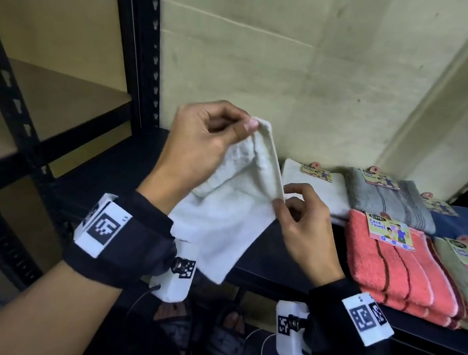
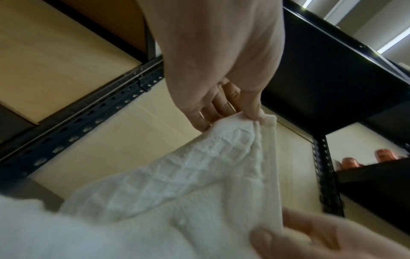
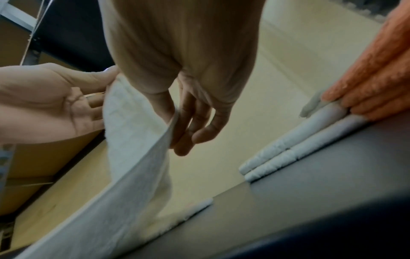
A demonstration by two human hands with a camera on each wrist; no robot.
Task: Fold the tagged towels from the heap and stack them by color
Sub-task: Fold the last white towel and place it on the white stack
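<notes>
A white towel (image 1: 224,221) hangs in the air above the dark shelf (image 1: 290,267). My left hand (image 1: 202,144) pinches its upper corner (image 2: 264,121) between thumb and fingers. Lower down, my right hand (image 1: 302,218) pinches the same edge (image 3: 170,126). The cloth droops to the left beneath both hands, and its lower end touches the shelf in the right wrist view. On the shelf to the right lie folded, tagged towels: white (image 1: 318,188), grey (image 1: 389,199), coral (image 1: 395,266), blue (image 1: 456,223) and pale green (image 1: 467,271).
A black metal rack post (image 1: 150,52) and wooden shelves (image 1: 66,96) stand to the left, with a cream wall (image 1: 317,72) behind. Feet in sandals (image 1: 230,332) and cables show below the shelf edge.
</notes>
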